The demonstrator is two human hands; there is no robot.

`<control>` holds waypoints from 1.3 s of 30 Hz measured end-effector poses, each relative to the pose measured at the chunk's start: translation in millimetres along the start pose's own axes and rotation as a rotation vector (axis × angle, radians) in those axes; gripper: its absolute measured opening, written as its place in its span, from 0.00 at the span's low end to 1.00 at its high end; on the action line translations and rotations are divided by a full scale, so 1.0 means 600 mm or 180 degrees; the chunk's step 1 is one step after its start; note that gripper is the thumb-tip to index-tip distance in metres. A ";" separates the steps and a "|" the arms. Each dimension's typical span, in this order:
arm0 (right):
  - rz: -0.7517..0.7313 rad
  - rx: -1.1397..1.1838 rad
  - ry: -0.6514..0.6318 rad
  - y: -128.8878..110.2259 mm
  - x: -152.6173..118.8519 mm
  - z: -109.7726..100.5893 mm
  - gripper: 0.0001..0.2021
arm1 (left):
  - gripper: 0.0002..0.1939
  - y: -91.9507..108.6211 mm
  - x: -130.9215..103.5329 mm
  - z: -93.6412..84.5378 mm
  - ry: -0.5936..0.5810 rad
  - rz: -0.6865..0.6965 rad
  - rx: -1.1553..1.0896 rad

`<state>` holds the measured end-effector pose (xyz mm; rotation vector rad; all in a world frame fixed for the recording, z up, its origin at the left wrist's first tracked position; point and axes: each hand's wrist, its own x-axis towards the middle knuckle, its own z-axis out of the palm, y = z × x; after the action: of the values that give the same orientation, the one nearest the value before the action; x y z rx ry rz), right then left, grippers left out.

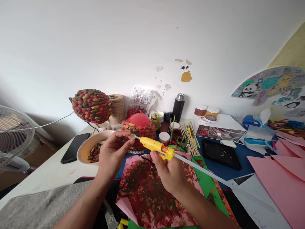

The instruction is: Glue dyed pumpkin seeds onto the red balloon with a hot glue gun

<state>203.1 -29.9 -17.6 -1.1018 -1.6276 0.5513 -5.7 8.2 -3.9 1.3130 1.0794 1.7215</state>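
Note:
Between the thumb and fingers of my left hand [113,152] is a small pale shell-like piece [132,136]. My right hand [170,171] is wrapped round a yellow glue gun [153,145], whose metal tip points left and meets or nearly meets the piece. A long clear glue stick [202,170] runs out of the gun's back end. Just behind both hands sits a red balloon [140,120], ringed by red, green and orange pieces. A bowl [82,149] of coloured pieces stands left of my left hand.
Paint-stained pink paper [152,194] lies under my hands. Behind stand a covered ball [92,106], a twine spool [117,108], a black flask [178,107] and paint jars. A phone [75,148] lies left, a black tray [221,154] right, a fan [14,136] far left.

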 end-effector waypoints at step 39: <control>0.0259 0.0409 -0.0019 0.010 0.014 -0.013 0.28 | 0.20 0.064 0.062 -0.074 0.1142 0.0511 -0.0143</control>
<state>212.2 -21.1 -15.4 -1.0750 -1.5354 0.7032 -59.3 17.2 39.1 1.1131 1.1468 2.1474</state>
